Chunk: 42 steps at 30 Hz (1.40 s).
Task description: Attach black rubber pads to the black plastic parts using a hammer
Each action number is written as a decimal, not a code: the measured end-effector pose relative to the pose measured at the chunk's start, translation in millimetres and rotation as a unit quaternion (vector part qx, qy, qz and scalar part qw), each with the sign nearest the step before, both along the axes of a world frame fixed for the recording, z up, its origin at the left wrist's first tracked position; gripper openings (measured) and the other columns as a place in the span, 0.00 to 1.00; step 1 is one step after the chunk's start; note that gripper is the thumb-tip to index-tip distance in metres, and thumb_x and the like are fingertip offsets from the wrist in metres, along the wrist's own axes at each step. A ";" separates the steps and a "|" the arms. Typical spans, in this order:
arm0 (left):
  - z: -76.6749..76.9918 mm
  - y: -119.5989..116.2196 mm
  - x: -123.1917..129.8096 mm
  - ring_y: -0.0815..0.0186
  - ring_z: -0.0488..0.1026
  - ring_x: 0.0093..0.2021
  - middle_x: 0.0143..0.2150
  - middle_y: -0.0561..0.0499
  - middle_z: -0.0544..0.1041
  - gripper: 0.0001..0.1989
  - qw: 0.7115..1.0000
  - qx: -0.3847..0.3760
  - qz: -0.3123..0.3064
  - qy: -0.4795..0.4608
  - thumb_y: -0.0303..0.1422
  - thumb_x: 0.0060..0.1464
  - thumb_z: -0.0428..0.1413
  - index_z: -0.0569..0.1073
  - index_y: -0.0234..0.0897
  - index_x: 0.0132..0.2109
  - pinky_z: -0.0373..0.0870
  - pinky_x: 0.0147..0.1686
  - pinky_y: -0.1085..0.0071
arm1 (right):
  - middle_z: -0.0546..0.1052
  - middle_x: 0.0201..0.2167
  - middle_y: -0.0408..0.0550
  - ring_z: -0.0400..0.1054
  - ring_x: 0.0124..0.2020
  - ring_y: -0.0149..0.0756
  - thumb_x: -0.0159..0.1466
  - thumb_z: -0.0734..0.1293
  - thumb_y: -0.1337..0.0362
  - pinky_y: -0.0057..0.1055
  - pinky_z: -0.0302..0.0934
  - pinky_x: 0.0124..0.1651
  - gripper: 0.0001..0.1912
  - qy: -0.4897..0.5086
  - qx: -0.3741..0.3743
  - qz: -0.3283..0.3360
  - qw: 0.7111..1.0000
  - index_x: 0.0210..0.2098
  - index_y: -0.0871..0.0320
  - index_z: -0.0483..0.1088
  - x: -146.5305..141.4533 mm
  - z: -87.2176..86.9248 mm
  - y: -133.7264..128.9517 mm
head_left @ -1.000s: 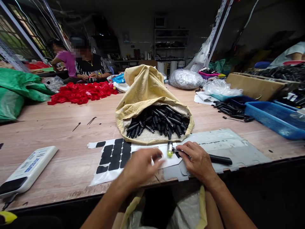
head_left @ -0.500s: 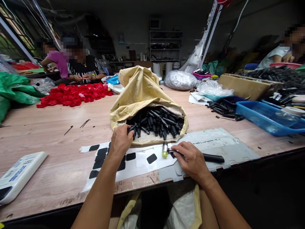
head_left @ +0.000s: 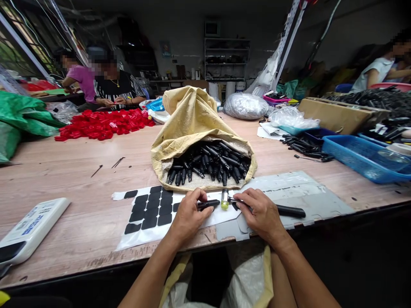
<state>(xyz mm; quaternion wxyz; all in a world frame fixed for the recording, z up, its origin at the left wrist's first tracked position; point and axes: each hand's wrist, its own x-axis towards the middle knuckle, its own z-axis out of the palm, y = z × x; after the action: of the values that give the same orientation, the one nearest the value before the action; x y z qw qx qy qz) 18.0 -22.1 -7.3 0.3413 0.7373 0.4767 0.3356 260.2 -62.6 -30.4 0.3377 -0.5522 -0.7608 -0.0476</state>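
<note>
My left hand (head_left: 192, 211) grips a black pen-like part (head_left: 210, 204), its tip pointing right toward the head of a small mallet (head_left: 224, 200). The mallet has a silver head with a yellow-green face, and its black handle lies to the right. Around its shaft, the fingers of my right hand (head_left: 259, 214) are closed. Just behind both hands a yellow woven sack (head_left: 192, 107) lies with its mouth toward me, full of similar black parts (head_left: 221, 160). Under my left hand is a white sheet with black rounded stickers (head_left: 150, 209).
A grey board (head_left: 298, 192) lies at the right front. Blue trays (head_left: 359, 158) and loose black parts (head_left: 300, 145) sit farther right. Red pieces (head_left: 105, 124) are heaped at the back left, before two people. A white device (head_left: 32, 231) rests at the left edge.
My left hand has come from the sack's mouth toward me and to the right, bringing a black part beside the mallet head. My right hand keeps its hold on the mallet.
</note>
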 end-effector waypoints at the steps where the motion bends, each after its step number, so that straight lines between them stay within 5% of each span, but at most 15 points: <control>1: -0.1 -1.0 -1.1 0.63 0.70 0.41 0.41 0.53 0.74 0.09 1.000 0.015 -0.001 0.010 0.30 0.53 0.61 0.72 0.40 0.43 0.64 0.40 0.69 | 0.75 0.38 0.48 0.66 0.41 0.39 0.68 0.63 0.66 0.36 0.61 0.46 0.11 0.000 0.001 0.001 1.000 0.48 0.53 0.75 0.0 -0.3 0.0; 6: -1.0 -1.4 -2.5 0.56 0.68 0.49 0.42 0.50 0.75 0.10 0.995 0.072 -0.013 0.064 0.29 0.55 0.61 0.78 0.43 0.45 0.63 0.50 0.61 | 0.75 0.39 0.48 0.66 0.42 0.39 0.69 0.63 0.66 0.36 0.62 0.46 0.11 -0.008 -0.003 -0.003 1.000 0.48 0.54 0.75 0.4 -1.3 0.4; 15: -1.7 0.3 -1.3 0.56 0.67 0.47 0.36 0.50 0.76 0.08 0.997 0.045 0.010 0.062 0.29 0.51 0.64 0.81 0.42 0.40 0.64 0.48 0.61 | 0.76 0.41 0.49 0.70 0.45 0.39 0.71 0.61 0.65 0.37 0.65 0.49 0.14 0.043 0.014 0.016 0.999 0.53 0.51 0.73 -6.0 16.9 -8.1; 23: -0.9 -0.9 -2.5 0.56 0.67 0.46 0.35 0.51 0.75 0.09 0.998 0.036 0.010 0.052 0.26 0.48 0.63 0.82 0.43 0.38 0.64 0.48 0.60 | 0.77 0.41 0.49 0.72 0.44 0.38 0.71 0.61 0.68 0.34 0.69 0.46 0.18 0.113 -0.025 0.102 0.988 0.56 0.48 0.72 -38.6 40.2 -23.4; 42: -1.8 -0.9 -1.7 0.56 0.68 0.46 0.35 0.51 0.77 0.08 0.999 0.024 0.021 0.044 0.27 0.48 0.64 0.83 0.44 0.37 0.64 0.47 0.61 | 0.77 0.39 0.48 0.73 0.41 0.38 0.71 0.60 0.66 0.34 0.69 0.45 0.18 0.080 -0.026 0.046 0.995 0.56 0.46 0.73 -36.4 28.4 -24.7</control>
<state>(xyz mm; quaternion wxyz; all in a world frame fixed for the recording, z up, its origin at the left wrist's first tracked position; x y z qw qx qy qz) 16.3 -23.1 -9.1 0.2951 0.7490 0.4984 0.3217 223.8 -87.3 -2.0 0.3853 -0.5275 -0.7565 0.0320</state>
